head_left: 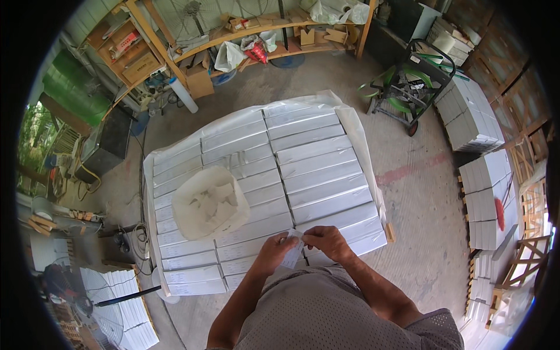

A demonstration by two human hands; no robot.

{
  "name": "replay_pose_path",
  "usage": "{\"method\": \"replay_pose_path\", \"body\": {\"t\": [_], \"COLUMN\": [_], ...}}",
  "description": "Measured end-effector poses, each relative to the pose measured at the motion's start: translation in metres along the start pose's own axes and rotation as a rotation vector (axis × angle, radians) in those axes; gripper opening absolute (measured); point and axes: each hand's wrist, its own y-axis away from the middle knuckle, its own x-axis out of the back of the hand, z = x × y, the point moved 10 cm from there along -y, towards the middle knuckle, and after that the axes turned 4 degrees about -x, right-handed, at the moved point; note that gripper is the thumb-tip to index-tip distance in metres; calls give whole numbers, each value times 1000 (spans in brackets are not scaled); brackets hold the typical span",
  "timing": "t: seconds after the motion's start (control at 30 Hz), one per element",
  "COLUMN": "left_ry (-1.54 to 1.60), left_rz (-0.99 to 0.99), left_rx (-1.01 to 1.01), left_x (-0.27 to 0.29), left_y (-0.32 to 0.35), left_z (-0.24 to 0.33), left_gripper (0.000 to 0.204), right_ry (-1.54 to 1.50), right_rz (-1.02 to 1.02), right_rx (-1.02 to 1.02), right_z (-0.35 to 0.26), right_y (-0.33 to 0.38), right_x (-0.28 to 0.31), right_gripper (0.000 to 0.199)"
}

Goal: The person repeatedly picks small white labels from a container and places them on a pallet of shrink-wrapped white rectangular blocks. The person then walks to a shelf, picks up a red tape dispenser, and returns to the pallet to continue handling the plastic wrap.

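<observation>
My left hand (274, 251) and right hand (326, 240) pinch one small white packet (293, 252) together. At ten o'clock, an open white bag (209, 201) holds more packets atop stacked white boxes (315, 169).

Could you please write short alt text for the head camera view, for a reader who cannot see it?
Seen from above, a person's left hand and right hand together hold a small white slip over a pallet stack of long white boxes. An open white bag sits on the boxes, in a cluttered workshop with wooden shelves.
</observation>
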Motion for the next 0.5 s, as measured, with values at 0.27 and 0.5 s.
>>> {"method": "replay_pose_path", "body": {"t": [0.27,0.5], "left_ry": [-395,-293], "left_rz": [66,90], "left_rx": [-133,-74], "left_x": [2,4], "left_y": [-4,-6], "left_z": [11,13], "left_gripper": [29,26], "right_ry": [246,204], "right_rz": [189,196], "right_rx": [160,105], "right_z": [-5,-2], "right_y": [-1,-1], "right_x": [5,6], "right_gripper": [27,26]}}
